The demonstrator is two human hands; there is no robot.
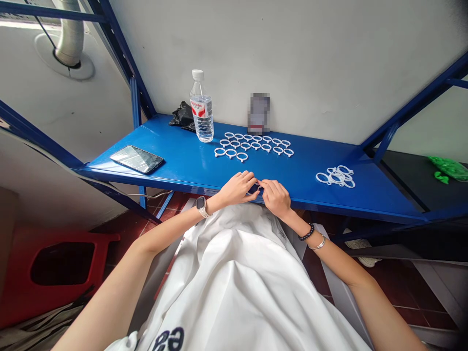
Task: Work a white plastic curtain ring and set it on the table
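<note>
Close to the front edge of the blue table (175, 165), my left hand (237, 188) and my right hand (277, 197) meet with fingertips pinched together. Between them is a small white ring (259, 188), mostly covered by my fingers. Beyond my hands, several white plastic rings (245, 145), each with a small tab, lie in rough rows. To the right, a loose pile of similar white rings (335, 178) rests on the tabletop.
A water bottle (202, 117) stands at the back beside a black plastic bag (183, 116). One phone (138, 159) lies at the left; a blurred upright object (258, 114) leans against the wall. A red stool (98, 258) is at lower left, a green bag (448, 168) far right.
</note>
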